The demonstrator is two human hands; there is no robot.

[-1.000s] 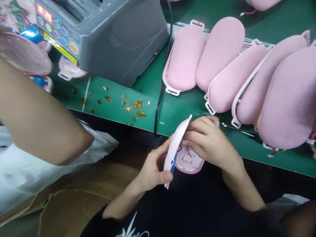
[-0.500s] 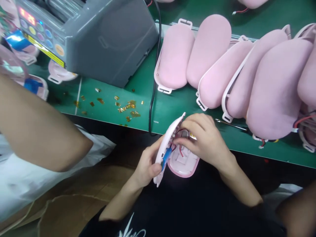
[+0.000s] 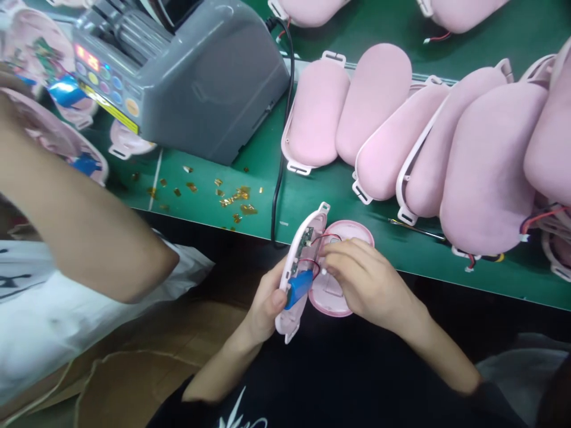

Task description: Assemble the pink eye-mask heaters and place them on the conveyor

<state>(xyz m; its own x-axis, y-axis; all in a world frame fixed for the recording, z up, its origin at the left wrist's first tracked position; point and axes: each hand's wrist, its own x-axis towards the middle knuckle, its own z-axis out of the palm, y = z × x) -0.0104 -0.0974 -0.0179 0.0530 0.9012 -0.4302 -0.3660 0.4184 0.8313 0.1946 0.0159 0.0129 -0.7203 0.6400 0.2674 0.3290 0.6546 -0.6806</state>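
Note:
My left hand (image 3: pixel 267 300) is closed around a pink plastic half-shell (image 3: pixel 292 324), tilted on its edge. Inside this shell sit a green circuit board (image 3: pixel 304 241) and a blue battery (image 3: pixel 298 289), with thin red and black wires (image 3: pixel 328 236) running off to the right. Just beside it is the other pink half (image 3: pixel 328 303), its hollow side facing up. Over that half, my right hand (image 3: pixel 366 279) pinches with thumb and fingers near the wire ends; a small white connector (image 3: pixel 323 271) shows at the fingertips.
Several pink shells (image 3: pixel 316 113) line the green table (image 3: pixel 214 208). A grey tape dispenser (image 3: pixel 209 83) stands at the back left, its black cable (image 3: pixel 280 172) trailing forward. Amber tape scraps (image 3: pixel 241 193) and a screwdriver (image 3: pixel 419 230) lie nearby. A co-worker's arm (image 3: pixel 89 220) reaches in from the left.
The left half-shell has turned so its board and battery face me more. My right hand has shifted slightly down, uncovering more of the other half. The whole view has moved a little.

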